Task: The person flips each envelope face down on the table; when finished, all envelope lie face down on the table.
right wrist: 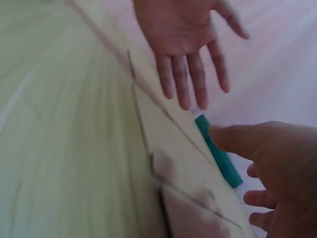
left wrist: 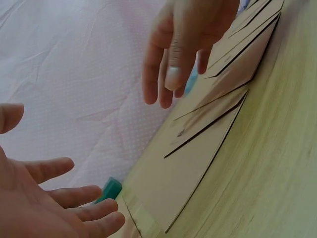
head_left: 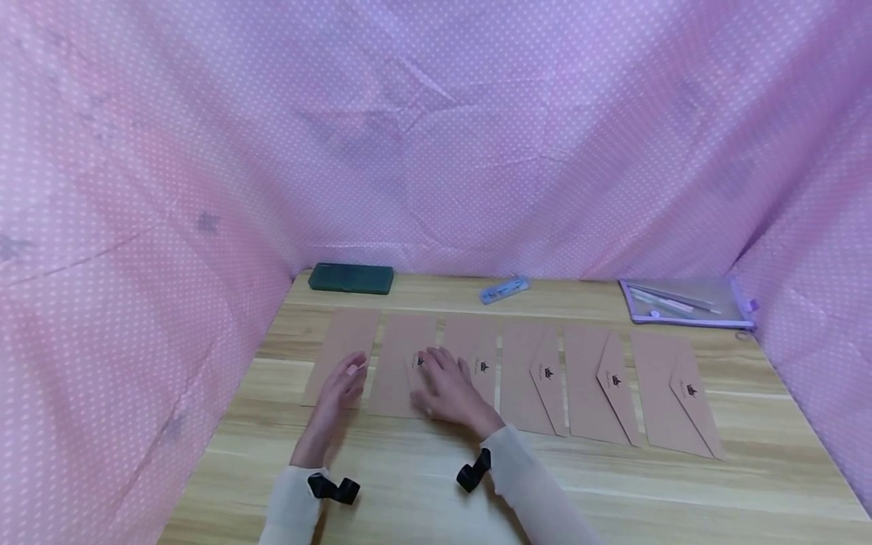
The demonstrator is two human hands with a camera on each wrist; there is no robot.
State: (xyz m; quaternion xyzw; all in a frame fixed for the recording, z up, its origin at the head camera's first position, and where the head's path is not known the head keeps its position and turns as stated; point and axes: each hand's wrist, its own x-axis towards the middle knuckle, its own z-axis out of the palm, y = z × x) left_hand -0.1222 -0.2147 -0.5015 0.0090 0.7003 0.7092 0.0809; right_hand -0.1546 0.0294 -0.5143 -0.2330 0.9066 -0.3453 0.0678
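Brown paper envelopes, several of them, lie in a row across the wooden table. My left hand (head_left: 343,384) hovers over the leftmost envelope (head_left: 349,329), its fingers spread and nothing in them. Over the second envelope (head_left: 398,344) and third envelope (head_left: 470,333) is my right hand (head_left: 451,387), fingers loosely extended and also holding nothing. Both wrist views show a gap between the hands and the paper. Pointed flaps with a small black crown print show on most envelopes, such as the rightmost envelope (head_left: 661,393); the leftmost one's flap is not visible.
A dark green case (head_left: 350,278) lies at the back left of the table. Behind the row are a blue patterned item (head_left: 504,290) and a purple-edged zip pouch (head_left: 681,303) with pens. Pink dotted cloth (head_left: 436,166) hangs around the back and sides.
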